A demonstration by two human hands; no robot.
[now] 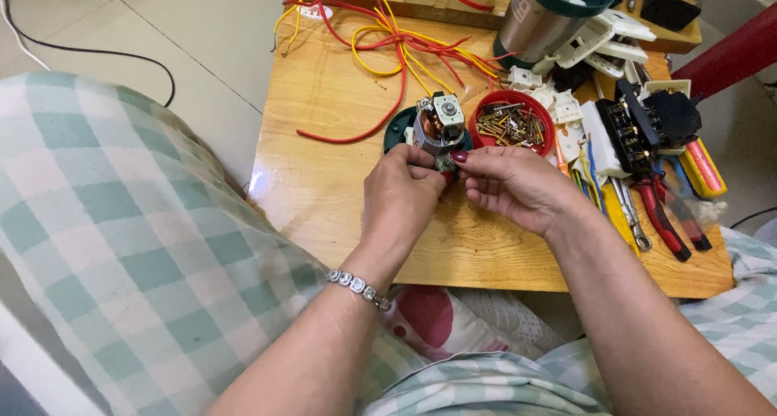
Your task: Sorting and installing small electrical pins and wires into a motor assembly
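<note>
Near the middle of the wooden table (340, 214), the left hand (401, 197) curls closed around a small electric motor (437, 126) while the right hand (514, 181) pinches at its base, apparently mid-assembly, just beside a red bowl of screws (511, 123).

Motor (438, 125): silver-grey body, copper-orange windings, on a dark green base (396, 129). Bowl (513, 123), centre right: red, brass-coloured screws inside. Wires (388, 44), top centre: red and yellow. Table (324, 181): light honey wood. Pliers (660, 214), right: red handles. Clothing (121, 238), left: pale green-and-white check. Nails on the right hand (518, 185): dark red.
</note>
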